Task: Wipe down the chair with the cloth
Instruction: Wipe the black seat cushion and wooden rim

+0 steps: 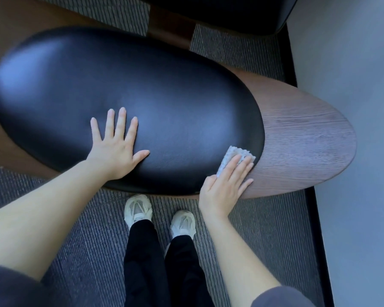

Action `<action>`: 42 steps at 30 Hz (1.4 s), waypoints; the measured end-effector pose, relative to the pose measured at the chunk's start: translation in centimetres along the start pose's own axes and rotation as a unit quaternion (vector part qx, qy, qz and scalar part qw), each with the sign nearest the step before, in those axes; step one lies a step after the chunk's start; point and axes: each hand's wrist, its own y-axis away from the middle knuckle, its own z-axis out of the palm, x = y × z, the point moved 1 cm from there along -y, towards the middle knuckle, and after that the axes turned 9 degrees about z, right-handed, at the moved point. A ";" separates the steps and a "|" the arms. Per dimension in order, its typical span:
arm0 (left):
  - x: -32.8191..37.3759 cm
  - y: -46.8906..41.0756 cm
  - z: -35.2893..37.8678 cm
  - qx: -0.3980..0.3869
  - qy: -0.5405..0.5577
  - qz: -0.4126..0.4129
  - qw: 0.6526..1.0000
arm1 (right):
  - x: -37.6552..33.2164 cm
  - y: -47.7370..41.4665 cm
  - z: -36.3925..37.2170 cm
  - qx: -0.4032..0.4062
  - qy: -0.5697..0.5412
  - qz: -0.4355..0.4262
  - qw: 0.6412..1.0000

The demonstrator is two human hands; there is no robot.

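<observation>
The chair has a long black leather seat cushion [124,89] on a brown wooden base [308,138] that juts out to the right. My left hand [115,147] lies flat on the cushion's near side, fingers spread, holding nothing. My right hand [226,187] presses a small white textured cloth [235,155] against the cushion's right end, where leather meets wood. The fingers cover most of the cloth; only its far edge shows.
Grey ribbed carpet [98,229] covers the floor below the chair, where my feet in white sneakers [160,213] stand. A grey wall [353,63] with a black baseboard runs along the right. Another black seat [220,12] sits at the top.
</observation>
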 end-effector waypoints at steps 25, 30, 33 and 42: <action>-2.8 3.9 -1.8 -0.065 -0.052 -0.034 0.996 | -3.8 -3.2 -1.8 -0.094 0.168 -0.250 0.949; -5.9 4.6 -3.4 -0.084 -0.105 0.010 0.991 | -10.9 3.3 0.6 -0.213 0.135 -0.393 0.884; -8.3 2.8 -4.0 -0.072 -0.129 0.030 0.989 | -13.8 2.3 1.5 -0.195 0.176 -0.421 0.868; -13.7 -4.0 -6.8 0.001 -0.130 0.068 0.989 | -13.7 -11.0 0.5 -0.114 0.220 -0.136 0.959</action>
